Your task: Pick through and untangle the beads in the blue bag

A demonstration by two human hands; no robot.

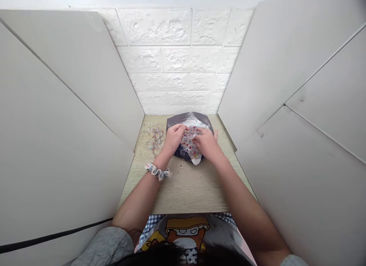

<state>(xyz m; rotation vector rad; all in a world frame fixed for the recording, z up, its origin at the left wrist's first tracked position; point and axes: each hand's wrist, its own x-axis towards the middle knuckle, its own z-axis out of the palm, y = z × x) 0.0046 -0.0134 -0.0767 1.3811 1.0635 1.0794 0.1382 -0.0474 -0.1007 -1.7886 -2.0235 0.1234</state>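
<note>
Many small colourful beads (187,143) lie heaped on a shiny silver lining (194,120) in a dark patterned pouch (180,153) near the wall. My left hand (174,137) is closed in a pinch over the left side of the heap. Whatever sits between its fingertips is too small to make out. Over the right side, my right hand (208,143) is open, its thumb and forefinger apart at the beads and its little finger stretched out. Strings of beads (156,139) lie loosely on the table to the left of the pouch.
A tiny pale object (181,166) rests on the wooden table (194,193) in front of the pouch. White panels (114,86) close in the table on the left and right, with a white brick-pattern wall (174,60) behind. A scrunchie (158,172) circles my left wrist.
</note>
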